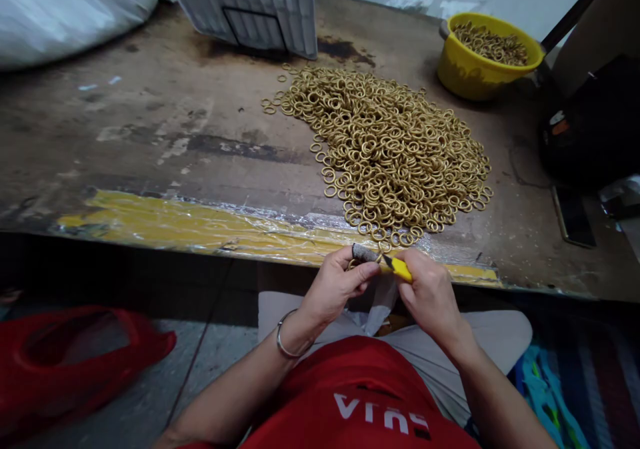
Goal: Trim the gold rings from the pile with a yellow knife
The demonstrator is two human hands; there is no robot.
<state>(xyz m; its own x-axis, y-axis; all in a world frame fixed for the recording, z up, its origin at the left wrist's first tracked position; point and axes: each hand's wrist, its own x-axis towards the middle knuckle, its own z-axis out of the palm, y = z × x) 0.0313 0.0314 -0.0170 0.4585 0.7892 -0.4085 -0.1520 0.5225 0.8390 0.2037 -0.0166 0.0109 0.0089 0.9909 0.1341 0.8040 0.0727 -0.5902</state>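
My left hand is closed on a gold ring at the table's front edge. Grey wrapping covers one of its fingers, and a metal bangle circles the wrist. In my right hand is a yellow utility knife. Its dark tip meets the work at the left fingertips; whether it touches a ring there is too small to tell. Just beyond both hands spreads a large pile of gold rings.
A yellow basin of similar rings stands at the back right. At the back, a grey ribbed container sits beside a white sack. A phone lies at right. Below left is a red plastic stool.
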